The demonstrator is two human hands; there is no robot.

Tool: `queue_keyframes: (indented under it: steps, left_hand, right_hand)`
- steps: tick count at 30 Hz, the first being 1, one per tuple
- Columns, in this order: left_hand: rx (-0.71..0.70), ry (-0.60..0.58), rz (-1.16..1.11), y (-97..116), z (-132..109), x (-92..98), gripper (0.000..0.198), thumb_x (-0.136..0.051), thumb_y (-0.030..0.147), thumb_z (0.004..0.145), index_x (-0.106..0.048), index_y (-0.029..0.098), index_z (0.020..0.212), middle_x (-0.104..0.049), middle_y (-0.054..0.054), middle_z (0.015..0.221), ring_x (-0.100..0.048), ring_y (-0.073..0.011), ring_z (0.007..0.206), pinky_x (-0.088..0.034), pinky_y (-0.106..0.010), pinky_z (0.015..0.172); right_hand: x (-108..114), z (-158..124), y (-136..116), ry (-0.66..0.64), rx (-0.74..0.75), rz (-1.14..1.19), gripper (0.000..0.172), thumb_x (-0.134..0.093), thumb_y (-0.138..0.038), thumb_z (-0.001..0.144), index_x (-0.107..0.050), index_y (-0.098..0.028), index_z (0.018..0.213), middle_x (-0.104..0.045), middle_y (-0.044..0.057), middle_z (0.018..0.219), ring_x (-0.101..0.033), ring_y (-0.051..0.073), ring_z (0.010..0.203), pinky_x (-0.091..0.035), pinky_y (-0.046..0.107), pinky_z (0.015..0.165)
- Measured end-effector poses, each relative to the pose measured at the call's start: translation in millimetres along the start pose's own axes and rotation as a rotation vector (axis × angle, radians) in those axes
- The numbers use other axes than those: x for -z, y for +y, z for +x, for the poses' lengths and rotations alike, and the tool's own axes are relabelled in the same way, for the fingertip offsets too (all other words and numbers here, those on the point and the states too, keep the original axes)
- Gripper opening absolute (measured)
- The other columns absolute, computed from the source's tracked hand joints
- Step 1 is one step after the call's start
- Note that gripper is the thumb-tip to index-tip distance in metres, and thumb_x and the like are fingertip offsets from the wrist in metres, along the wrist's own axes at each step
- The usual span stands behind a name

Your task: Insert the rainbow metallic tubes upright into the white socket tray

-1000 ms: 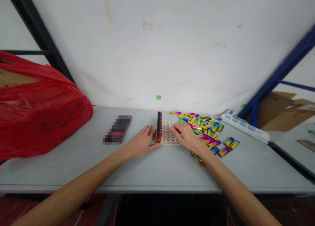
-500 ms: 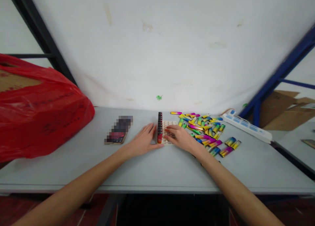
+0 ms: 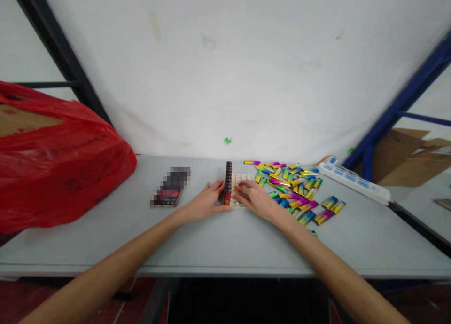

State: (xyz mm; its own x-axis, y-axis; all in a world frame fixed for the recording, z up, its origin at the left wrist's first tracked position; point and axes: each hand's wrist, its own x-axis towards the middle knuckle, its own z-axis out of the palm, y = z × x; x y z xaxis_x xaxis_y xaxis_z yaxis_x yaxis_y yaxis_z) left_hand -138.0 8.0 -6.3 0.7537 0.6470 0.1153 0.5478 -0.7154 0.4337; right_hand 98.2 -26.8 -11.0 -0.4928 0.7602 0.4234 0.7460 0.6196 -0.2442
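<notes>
A pale tray with round holes [image 3: 245,179] lies on the grey table [image 3: 218,239]. A row of dark and red lighters [image 3: 228,183] stands upright along the tray's left edge. My left hand [image 3: 206,202] lies flat on the table, fingers stretched, touching that row from the left. My right hand [image 3: 255,198] rests on the tray, its fingers curled toward the row; whether it holds anything is hidden. A heap of shiny multicoloured lighters [image 3: 294,188] lies just right of the tray.
A big red plastic bag [image 3: 52,164] fills the table's left end. A phone [image 3: 170,188] lies left of my hands. A white power strip [image 3: 354,180] sits at the far right, beside a blue rack post [image 3: 398,107] and cardboard boxes [image 3: 412,159]. A white wall stands behind.
My right hand has slid left across the tray, from near the lighter heap to close beside the upright row. My left hand has stayed against the row.
</notes>
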Motion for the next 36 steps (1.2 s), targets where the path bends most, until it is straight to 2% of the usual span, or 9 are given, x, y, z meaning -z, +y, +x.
queue_keyframes:
  steps: [5,13,19,23,29,36]
  left_hand:
    - [0.027,0.012,-0.062,3.2,-2.8,3.4,0.075,-0.065,0.053,0.092,-0.037,0.029,0.157,-0.036,-0.011,0.165,-0.034,-0.0364,0.152,-0.017,-0.064,0.125]
    - [0.077,0.059,-0.168,3.8,0.1,0.5,0.060,-0.073,0.049,0.085,-0.062,0.027,0.139,-0.042,-0.008,0.162,-0.040,-0.0374,0.148,-0.013,-0.065,0.126]
    - [0.077,0.060,-0.195,3.8,0.7,1.0,0.058,-0.075,0.044,0.083,-0.064,0.025,0.137,-0.043,-0.009,0.162,-0.041,-0.0365,0.148,-0.012,-0.064,0.126]
    - [0.089,0.069,-0.240,3.7,1.2,0.6,0.064,-0.079,0.042,0.079,-0.062,0.024,0.139,-0.044,-0.010,0.161,-0.041,-0.0366,0.147,-0.011,-0.062,0.127]
    - [0.101,0.103,-0.326,3.6,1.6,0.7,0.062,-0.085,0.038,0.073,-0.069,0.023,0.131,-0.046,-0.009,0.160,-0.041,-0.0369,0.147,-0.011,-0.057,0.128]
    - [0.101,0.099,-0.340,5.0,1.9,1.5,0.063,-0.085,0.037,0.072,-0.068,0.025,0.132,-0.046,-0.008,0.159,-0.041,-0.0378,0.146,-0.009,-0.059,0.127]
  right_hand:
    - [-2.5,0.3,-6.9,0.004,-0.020,-0.013,0.031,-0.052,-0.034,0.104,-0.074,-0.015,0.114,-0.068,0.017,0.119,-0.064,0.027,0.114,-0.051,0.044,0.105]
    - [-4.3,-0.9,-7.2,0.018,-0.033,-0.018,0.032,-0.053,-0.035,0.104,-0.073,-0.015,0.118,-0.066,0.018,0.122,-0.063,0.028,0.117,-0.050,0.045,0.107]
    - [-1.7,-0.2,-9.6,0.006,-0.040,-0.019,0.031,-0.052,-0.034,0.104,-0.074,-0.015,0.115,-0.066,0.018,0.121,-0.063,0.028,0.118,-0.050,0.044,0.107]
    - [-1.1,0.1,-9.3,-0.012,-0.034,-0.018,0.031,-0.052,-0.033,0.104,-0.073,-0.013,0.116,-0.066,0.018,0.121,-0.063,0.028,0.118,-0.049,0.044,0.108]
    - [-1.6,-0.7,-9.9,-0.007,-0.030,-0.019,0.032,-0.050,-0.033,0.105,-0.071,-0.013,0.118,-0.065,0.017,0.121,-0.061,0.027,0.119,-0.049,0.044,0.109]
    - [-0.4,0.2,-11.3,-0.023,-0.040,-0.011,0.031,-0.051,-0.030,0.104,-0.072,-0.011,0.117,-0.066,0.018,0.121,-0.062,0.027,0.119,-0.049,0.043,0.109]
